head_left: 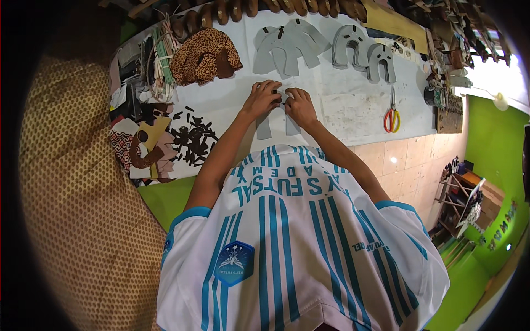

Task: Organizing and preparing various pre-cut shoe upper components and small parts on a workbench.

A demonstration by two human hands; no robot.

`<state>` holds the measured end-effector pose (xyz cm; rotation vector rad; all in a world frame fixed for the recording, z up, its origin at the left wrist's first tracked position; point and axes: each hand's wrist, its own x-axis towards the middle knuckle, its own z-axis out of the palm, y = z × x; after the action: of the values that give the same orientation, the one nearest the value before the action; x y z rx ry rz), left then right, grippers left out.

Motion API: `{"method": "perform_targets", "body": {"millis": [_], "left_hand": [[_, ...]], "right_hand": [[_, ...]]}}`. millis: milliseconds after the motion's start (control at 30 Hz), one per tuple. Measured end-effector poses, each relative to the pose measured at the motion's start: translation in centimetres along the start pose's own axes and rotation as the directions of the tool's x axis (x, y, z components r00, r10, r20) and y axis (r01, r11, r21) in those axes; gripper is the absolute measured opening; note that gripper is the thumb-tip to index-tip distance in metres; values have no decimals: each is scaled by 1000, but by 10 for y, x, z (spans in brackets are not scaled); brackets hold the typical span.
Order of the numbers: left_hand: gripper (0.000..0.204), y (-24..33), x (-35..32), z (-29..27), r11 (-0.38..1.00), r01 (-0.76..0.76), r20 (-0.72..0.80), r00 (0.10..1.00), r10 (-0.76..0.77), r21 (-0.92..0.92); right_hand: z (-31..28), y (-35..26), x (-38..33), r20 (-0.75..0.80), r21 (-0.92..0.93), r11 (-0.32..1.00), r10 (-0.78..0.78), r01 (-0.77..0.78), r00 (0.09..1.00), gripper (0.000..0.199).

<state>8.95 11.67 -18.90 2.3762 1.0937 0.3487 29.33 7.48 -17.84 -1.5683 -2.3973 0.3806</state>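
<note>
A grey U-shaped cut piece (264,127) lies on the white-covered table in front of me, its two legs pointing toward my body. My left hand (263,100) is closed with bent fingertips on the piece's upper left part. On the opposite side, my right hand (301,106) pinches its upper right part. Something small and black shows between the fingertips, partly hidden by them. Farther back lie overlapping grey pieces (287,47) of like shape with black tabs, and two smaller stacks (381,63) to their right. Left of my arm is a heap of short black strips (193,139).
Leopard-print pieces (201,55) lie at the back left beside bundled strips (164,58). Snips (392,117) with red and yellow handles rest at the right, near a dark can (436,97). Brown shoe lasts (237,10) line the far edge. Material scraps (152,138) cover the left corner.
</note>
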Motion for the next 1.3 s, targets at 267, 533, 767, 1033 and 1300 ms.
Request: {"method": "perform_targets", "body": {"millis": [267, 533, 767, 1033, 1300], "left_hand": [[21, -2, -3, 1, 999, -5, -28, 1000, 4, -34], [20, -2, -4, 4, 1000, 7, -12, 1000, -7, -8], [20, -1, -4, 6, 1000, 0, -28, 1000, -1, -4], [18, 0, -4, 9, 999, -8, -93, 996, 5, -36], [17, -2, -6, 11, 999, -27, -132, 991, 22, -40]], "right_hand": [[4, -4, 5, 45, -68, 997, -36, 39, 998, 15], [-7, -7, -1, 17, 53, 996, 70, -71, 997, 16], [2, -8, -4, 21, 94, 988, 122, -123, 992, 17], [6, -12, 1, -32, 105, 983, 152, -148, 988, 11], [5, -6, -3, -30, 91, 993, 73, -70, 997, 11]]}}
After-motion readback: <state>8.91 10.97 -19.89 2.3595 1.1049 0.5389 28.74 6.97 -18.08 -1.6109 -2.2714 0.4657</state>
